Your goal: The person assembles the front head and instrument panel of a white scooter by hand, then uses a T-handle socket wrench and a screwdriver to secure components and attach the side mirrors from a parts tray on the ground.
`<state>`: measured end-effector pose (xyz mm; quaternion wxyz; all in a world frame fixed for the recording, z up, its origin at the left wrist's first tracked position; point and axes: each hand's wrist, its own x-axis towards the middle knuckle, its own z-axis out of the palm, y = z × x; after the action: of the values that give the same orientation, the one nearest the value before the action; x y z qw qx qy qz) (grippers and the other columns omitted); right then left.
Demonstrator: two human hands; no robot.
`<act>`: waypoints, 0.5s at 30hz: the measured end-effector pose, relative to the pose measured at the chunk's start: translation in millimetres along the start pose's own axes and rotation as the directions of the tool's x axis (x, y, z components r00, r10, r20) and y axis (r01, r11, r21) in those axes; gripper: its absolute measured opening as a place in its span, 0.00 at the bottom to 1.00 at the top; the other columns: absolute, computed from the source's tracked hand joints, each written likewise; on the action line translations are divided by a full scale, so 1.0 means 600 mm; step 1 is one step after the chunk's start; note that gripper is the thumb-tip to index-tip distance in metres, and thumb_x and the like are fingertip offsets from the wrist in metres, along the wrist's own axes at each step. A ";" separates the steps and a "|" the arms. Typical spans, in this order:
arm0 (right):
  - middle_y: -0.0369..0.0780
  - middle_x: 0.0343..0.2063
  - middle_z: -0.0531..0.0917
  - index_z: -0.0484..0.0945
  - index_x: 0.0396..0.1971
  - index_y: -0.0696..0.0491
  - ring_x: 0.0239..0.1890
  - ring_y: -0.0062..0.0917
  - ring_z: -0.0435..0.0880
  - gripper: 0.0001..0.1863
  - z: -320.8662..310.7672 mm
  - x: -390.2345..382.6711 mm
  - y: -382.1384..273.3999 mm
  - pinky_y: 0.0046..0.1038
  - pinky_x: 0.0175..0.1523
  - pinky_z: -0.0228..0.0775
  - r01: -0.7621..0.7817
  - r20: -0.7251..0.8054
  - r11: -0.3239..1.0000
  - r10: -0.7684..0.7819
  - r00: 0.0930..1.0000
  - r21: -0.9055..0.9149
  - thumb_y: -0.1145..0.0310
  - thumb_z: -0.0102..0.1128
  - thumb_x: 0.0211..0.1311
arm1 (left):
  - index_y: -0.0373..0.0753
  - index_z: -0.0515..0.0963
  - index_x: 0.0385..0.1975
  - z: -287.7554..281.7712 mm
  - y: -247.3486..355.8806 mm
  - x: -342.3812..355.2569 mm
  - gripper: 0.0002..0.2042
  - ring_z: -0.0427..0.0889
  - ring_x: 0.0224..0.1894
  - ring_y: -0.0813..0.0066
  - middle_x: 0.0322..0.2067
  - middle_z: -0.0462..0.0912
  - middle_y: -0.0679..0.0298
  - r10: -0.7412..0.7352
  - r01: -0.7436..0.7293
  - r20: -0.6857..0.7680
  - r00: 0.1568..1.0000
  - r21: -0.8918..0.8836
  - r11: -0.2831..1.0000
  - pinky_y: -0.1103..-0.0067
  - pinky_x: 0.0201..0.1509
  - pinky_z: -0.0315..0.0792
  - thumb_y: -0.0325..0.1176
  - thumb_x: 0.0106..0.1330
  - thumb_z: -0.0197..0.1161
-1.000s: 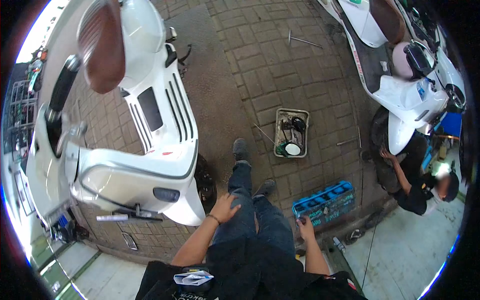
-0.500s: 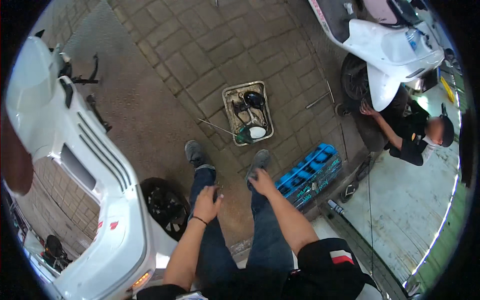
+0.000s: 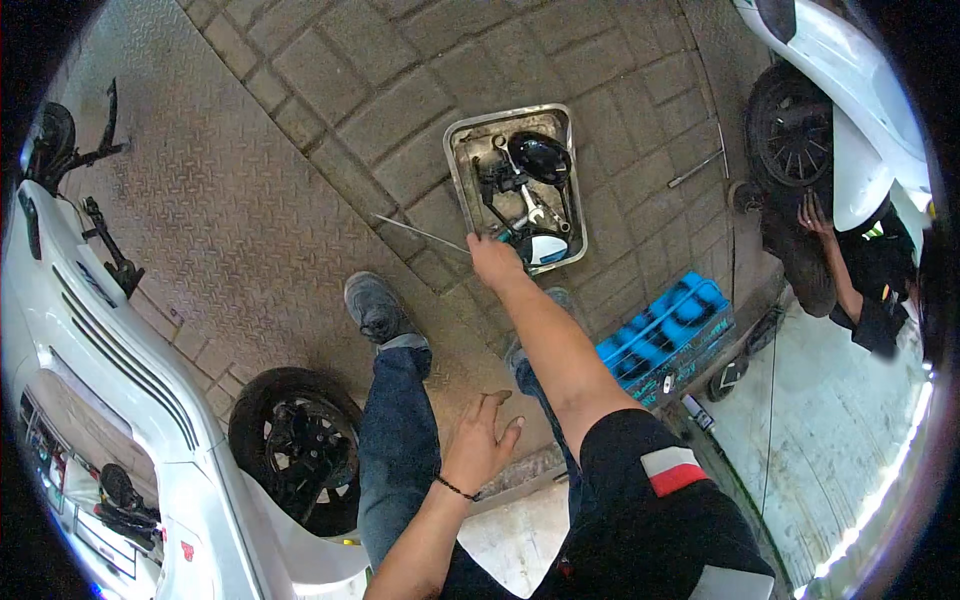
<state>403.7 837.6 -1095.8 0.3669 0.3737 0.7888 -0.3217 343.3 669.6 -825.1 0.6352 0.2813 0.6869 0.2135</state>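
My right hand is at the near left corner of a metal tray, its fingers closed round the handle of a screwdriver. The screwdriver's long thin shaft sticks out over the tray's rim to the left; most of its green handle is hidden under the hand. In the tray lie a black rear-view mirror, a second mirror with its glass facing up, a combination wrench and dark metal parts. My left hand hangs over the floor between my legs, fingers apart, holding nothing.
A white scooter with a black wheel stands at the left. Right of my leg is a blue crate. A thin rod lies on the paving. At the far right a person crouches beside another white scooter.
My right hand has reached forward from my knee to the tray and closed on the screwdriver. The left hand has moved right, away from my left leg. The view has shifted closer to the tray.
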 end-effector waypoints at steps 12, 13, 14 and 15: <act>0.53 0.39 0.79 0.67 0.47 0.57 0.42 0.51 0.80 0.17 -0.035 -0.191 0.056 0.44 0.44 0.72 0.089 -0.263 0.858 0.056 0.963 0.507 0.68 0.59 0.60 | 0.32 0.77 0.44 -0.097 0.038 0.053 0.15 0.82 0.40 0.59 0.37 0.82 0.50 -0.105 0.040 -0.264 0.959 -0.240 0.970 0.71 0.46 0.74 0.36 0.64 0.63; 0.53 0.39 0.79 0.67 0.47 0.57 0.41 0.53 0.80 0.18 -0.048 -0.233 0.055 0.44 0.43 0.71 0.096 -0.303 0.792 0.117 0.946 0.604 0.68 0.59 0.60 | 0.31 0.77 0.43 -0.106 0.037 0.076 0.15 0.82 0.39 0.60 0.36 0.82 0.51 -0.079 0.021 -0.284 0.956 -0.202 0.979 0.71 0.45 0.74 0.36 0.65 0.63; 0.50 0.36 0.79 0.67 0.46 0.56 0.37 0.48 0.80 0.16 -0.058 -0.278 0.056 0.41 0.41 0.72 0.123 -0.372 0.748 0.174 0.912 0.652 0.69 0.58 0.61 | 0.31 0.77 0.43 -0.115 0.038 0.109 0.15 0.82 0.39 0.60 0.35 0.82 0.51 -0.050 0.001 -0.301 0.952 -0.163 0.987 0.72 0.45 0.74 0.36 0.65 0.63; 0.48 0.34 0.80 0.67 0.46 0.56 0.33 0.43 0.81 0.14 -0.067 -0.321 0.057 0.38 0.38 0.72 0.157 -0.434 0.701 0.236 0.869 0.695 0.70 0.57 0.63 | 0.30 0.77 0.42 -0.118 0.032 0.155 0.15 0.83 0.39 0.59 0.35 0.82 0.50 -0.022 -0.012 -0.319 0.948 -0.106 0.994 0.71 0.45 0.74 0.37 0.65 0.63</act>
<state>505.1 818.7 -924.8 -0.0126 0.5725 0.6602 -0.4860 272.3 749.9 -875.4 0.5303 0.2070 0.7689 0.2910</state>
